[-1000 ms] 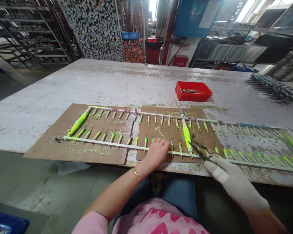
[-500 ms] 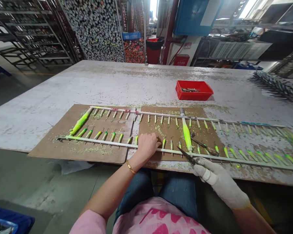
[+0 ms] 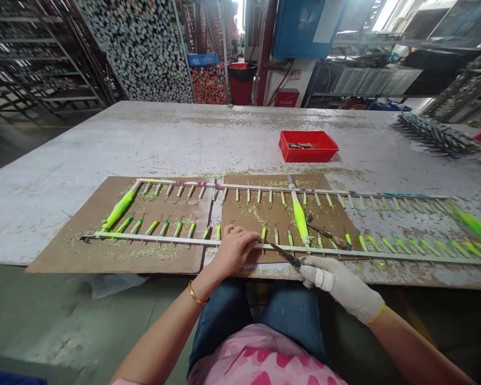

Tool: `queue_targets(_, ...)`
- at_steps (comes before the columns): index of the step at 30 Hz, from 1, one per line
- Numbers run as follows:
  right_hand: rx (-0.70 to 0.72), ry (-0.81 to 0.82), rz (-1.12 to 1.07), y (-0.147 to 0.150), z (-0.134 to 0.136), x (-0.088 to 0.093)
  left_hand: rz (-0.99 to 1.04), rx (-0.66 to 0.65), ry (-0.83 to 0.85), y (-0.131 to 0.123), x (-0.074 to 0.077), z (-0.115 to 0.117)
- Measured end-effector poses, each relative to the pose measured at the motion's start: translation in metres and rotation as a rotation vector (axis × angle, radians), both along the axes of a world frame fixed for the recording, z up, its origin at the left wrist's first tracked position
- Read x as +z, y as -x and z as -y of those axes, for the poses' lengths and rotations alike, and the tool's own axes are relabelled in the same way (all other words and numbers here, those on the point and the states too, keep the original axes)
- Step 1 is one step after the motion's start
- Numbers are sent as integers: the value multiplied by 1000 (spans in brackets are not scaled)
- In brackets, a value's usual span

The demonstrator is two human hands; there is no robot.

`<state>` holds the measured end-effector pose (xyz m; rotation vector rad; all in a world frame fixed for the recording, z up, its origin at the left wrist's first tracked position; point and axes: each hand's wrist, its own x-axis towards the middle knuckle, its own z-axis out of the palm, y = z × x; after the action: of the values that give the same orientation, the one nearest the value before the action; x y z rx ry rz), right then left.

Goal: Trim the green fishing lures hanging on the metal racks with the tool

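Note:
A long metal rack (image 3: 172, 241) with two rails lies across the brown cardboard sheets (image 3: 104, 259), with several small green-and-yellow painted pieces (image 3: 178, 228) clipped to it. My bare left hand (image 3: 233, 249) rests on the near rail, fingers curled around a piece that I cannot make out. My gloved right hand (image 3: 336, 283) grips a dark pointed tool (image 3: 285, 255), its tip aimed left at the near rail beside my left hand. A second dark tool (image 3: 328, 236) lies on the cardboard to the right.
A red tray (image 3: 308, 146) with small parts stands further back on the grey table (image 3: 184, 139). A spiky bundle of racks (image 3: 436, 136) lies at the far right. Green flakes litter the cardboard. Metal shelving and stacked stock stand behind the table.
Both hands have shifted left along the near rail. The right hand drew the tool back toward the table edge and pointed it at the spot beside the left hand.

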<state>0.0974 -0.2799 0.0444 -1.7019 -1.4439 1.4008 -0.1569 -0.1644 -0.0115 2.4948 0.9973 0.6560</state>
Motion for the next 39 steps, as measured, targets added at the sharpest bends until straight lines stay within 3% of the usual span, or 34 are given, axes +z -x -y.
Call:
queue_targets(7,17,27,-127,15,-6,-20,29,-32,-1,3,-4,0)
queue_targets(13,44,55,-60,19,-7,-12,62,-32,-49,2,-7,0)
queue_targets(15,87,-26,92,16,-6,-9,61,-42,-57,2,-9,0)
queue_targets(18,168,-238,487,11,-5,-7,47,-60,-76,-1,-10,-2)
queue_targets(21,215,-308,942,13,-3,-3,4,-78,-134,-6,-12,-4)
queue_targets(23,235,-343,1110,15,-1,1,-12,-79,-167,-8,-14,-6)
queue_targets(25,247,-391,1057,16,0,4,-7,-75,-187,-7,-15,-7)
queue_targets(29,308,-340,708,8,-5,3,-14,-98,-241,-4,-17,-7)
queue_targets(32,289,-321,880,5,-12,2,-61,-133,-261,-5,-17,-8)
queue_targets(35,218,-427,1061,12,-11,5,-27,-106,-231,-6,-17,-10)
queue_targets(39,242,-380,647,13,-8,6,43,-103,-213,-6,-20,-10)
